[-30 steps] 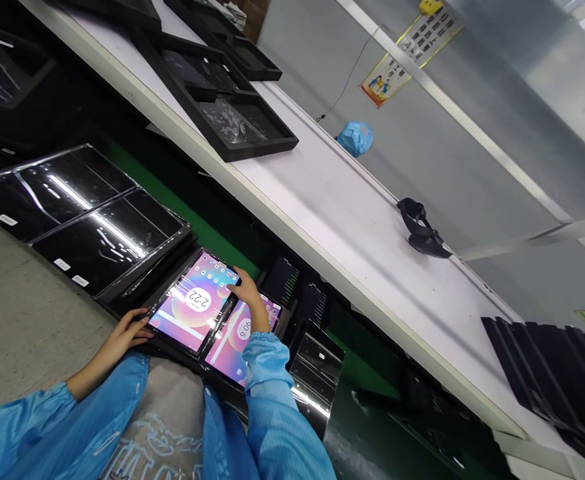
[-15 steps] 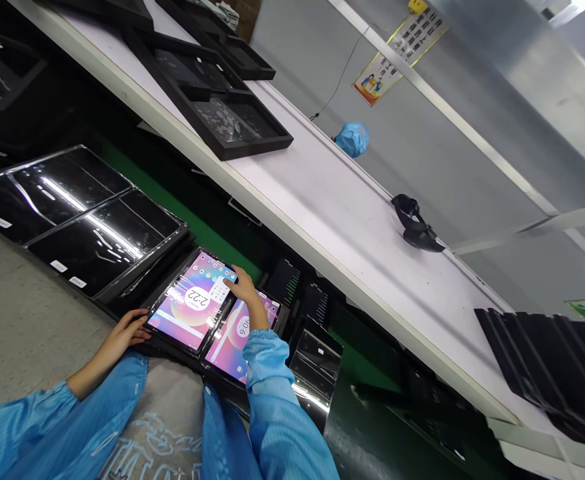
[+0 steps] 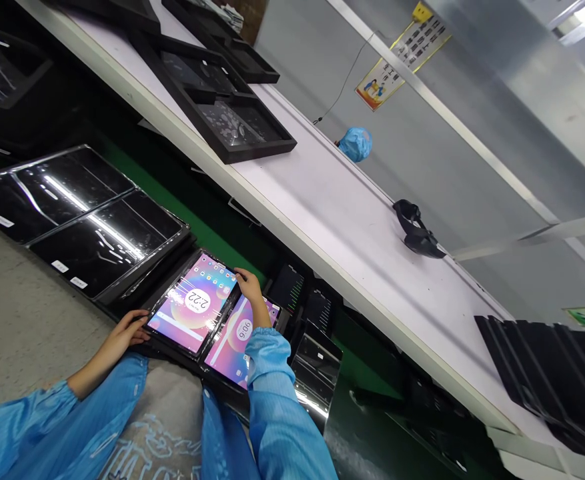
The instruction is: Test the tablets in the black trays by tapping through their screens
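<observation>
Over the lap, a grey printed cloth [image 3: 157, 433] lies between two blue striped sleeves [image 3: 277, 413]. Just beyond it, the left hand [image 3: 117, 339] lies on the tablet's [image 3: 192, 303] near corner, fingers together and narrow; whether it grips or only steadies, I cannot tell. The right hand [image 3: 249, 290] is narrow too, its fingers closed on the far edge at the row of icons, so it appears to hold the tablet there. Contact at the rim, with the fingers kept clear of the glass, looks like the sound way to handle this lit screen, with both hands sharing the weight.

The tablet lies screen up and fairly flat, its clock showing 2:22. Its long axis runs away from the person, up and to the right in the view, with the icon end farthest off. Its right edge sits just beside a second tablet [image 3: 237, 340], also lit, showing 9:06.

To the left, two dark glossy panels [image 3: 102, 240] lie in black frames, each with a small white label. Farther on, the white desk [image 3: 332, 213] carries black trays [image 3: 222, 113], a blue bag [image 3: 355, 145] and a black strap [image 3: 415, 230]. A poster [image 3: 402, 63] hangs on the wall beyond.
</observation>
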{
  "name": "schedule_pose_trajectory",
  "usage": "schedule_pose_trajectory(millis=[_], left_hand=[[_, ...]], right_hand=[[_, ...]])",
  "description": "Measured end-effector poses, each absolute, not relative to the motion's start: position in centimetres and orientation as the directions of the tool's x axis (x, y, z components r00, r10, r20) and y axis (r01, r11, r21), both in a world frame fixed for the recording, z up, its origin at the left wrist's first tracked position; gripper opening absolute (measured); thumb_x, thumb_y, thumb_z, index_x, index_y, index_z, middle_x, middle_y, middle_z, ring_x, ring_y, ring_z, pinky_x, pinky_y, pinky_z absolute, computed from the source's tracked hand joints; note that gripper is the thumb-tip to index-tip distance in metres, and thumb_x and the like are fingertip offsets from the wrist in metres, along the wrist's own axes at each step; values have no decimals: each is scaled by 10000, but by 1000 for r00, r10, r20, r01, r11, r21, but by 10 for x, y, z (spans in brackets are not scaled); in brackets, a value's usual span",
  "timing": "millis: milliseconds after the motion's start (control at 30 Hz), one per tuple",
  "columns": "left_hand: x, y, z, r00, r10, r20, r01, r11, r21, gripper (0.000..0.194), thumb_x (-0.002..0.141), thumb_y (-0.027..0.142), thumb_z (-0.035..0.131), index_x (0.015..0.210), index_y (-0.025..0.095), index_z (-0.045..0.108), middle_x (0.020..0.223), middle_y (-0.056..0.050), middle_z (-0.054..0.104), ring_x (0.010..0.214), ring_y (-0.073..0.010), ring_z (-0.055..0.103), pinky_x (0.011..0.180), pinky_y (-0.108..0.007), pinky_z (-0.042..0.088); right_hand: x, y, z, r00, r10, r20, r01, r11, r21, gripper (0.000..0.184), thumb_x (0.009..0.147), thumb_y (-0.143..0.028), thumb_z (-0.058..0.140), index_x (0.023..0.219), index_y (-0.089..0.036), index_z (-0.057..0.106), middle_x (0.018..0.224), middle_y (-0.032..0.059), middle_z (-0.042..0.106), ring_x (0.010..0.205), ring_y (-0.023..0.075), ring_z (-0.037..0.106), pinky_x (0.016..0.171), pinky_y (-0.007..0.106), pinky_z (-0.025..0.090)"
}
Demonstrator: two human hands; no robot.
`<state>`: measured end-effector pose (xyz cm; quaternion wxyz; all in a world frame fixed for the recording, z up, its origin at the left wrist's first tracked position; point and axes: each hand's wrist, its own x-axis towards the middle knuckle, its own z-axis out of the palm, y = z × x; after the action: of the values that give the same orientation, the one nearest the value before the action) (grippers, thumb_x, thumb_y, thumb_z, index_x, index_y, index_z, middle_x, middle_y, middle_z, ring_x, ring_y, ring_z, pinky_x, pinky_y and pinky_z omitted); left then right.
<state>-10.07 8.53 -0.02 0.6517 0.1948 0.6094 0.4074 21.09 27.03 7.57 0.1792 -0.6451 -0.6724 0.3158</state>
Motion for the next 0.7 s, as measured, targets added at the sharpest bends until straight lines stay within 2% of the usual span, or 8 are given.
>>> schedule_pose_trajectory(millis=[67,233,433,567,700], left_hand=[[-100,86,0,-78,768,-636,-302,590,749,667,602,622,716,1091,202,544,636,-5,658,621,-188,669,602,-270,511],[-102,86,4,-75,754,-652,-322,601,732,660,582,586,731,1082,199,542,637,-5,658,609,-175,663,595,-253,511],[-100,87,12,-99,742,-663,-362,594,719,647,554,527,732,1069,178,552,617,11,627,559,-160,630,564,-254,507],[-99,87,19,-147,734,-663,-367,582,726,606,533,499,725,1022,179,566,588,25,608,512,-146,592,522,-248,484],[-109,87,22,-175,720,-672,-352,591,725,588,508,512,731,976,188,583,637,-9,658,541,-153,594,530,-261,498]], right_hand=[[212,271,74,-107,980,-170,747,-34,-664,330,904,-237,515,1167,-266,712,1227,19,699,1153,212,641,1037,357,471],[212,270,74,-107,977,-183,739,-45,-673,367,821,-224,640,1179,-273,705,1260,25,681,1179,242,626,1066,383,447],[209,270,77,-105,974,-200,703,-70,-708,344,954,-320,458,1177,-225,703,1237,58,692,1147,216,644,1029,351,474],[215,269,85,-96,975,-199,682,-81,-727,350,957,-345,465,1217,-238,674,1274,41,674,1180,196,625,1058,335,449],[249,243,100,37,988,-153,685,-137,-716,401,937,-354,485,1287,-210,618,1369,74,605,1290,221,540,1121,377,381]])
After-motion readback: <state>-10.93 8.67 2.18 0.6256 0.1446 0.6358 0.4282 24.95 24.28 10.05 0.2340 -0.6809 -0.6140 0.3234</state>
